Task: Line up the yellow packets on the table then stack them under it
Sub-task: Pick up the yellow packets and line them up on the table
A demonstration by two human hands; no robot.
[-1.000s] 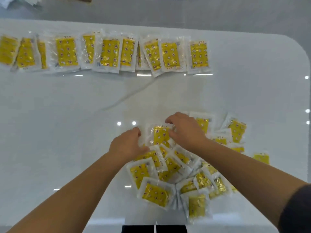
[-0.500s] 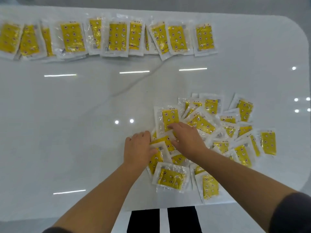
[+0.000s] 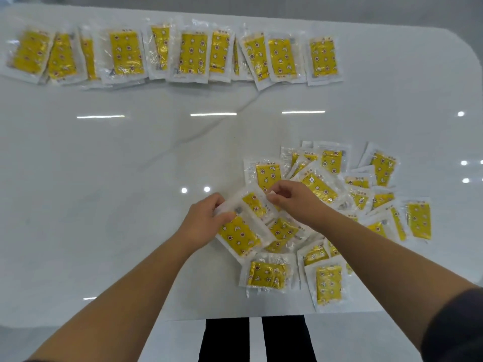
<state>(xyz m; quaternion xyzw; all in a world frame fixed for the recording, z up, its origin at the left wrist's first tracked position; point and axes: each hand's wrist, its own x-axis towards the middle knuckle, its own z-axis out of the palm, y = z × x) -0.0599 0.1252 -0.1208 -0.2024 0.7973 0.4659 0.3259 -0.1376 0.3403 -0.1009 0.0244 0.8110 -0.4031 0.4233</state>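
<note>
A row of several yellow packets (image 3: 193, 54) in clear wrappers lies side by side, partly overlapping, along the far side of the white table (image 3: 109, 173). A loose heap of several more yellow packets (image 3: 358, 194) sits near the front right. My left hand (image 3: 206, 220) grips a yellow packet (image 3: 239, 235) by its left edge, lifted a little above the heap. My right hand (image 3: 292, 197) pinches the upper right corner of a second packet (image 3: 254, 203) that overlaps the first one.
The table's near edge runs just below the heap, with a dark, white-striped floor strip (image 3: 254, 338) under it. The far right corner of the table (image 3: 460, 48) is rounded. Ceiling lights reflect on the glossy top.
Both hands went from pressing on the heap to lifting packets out of it. The camera has tilted down, so the far row sits higher in view.
</note>
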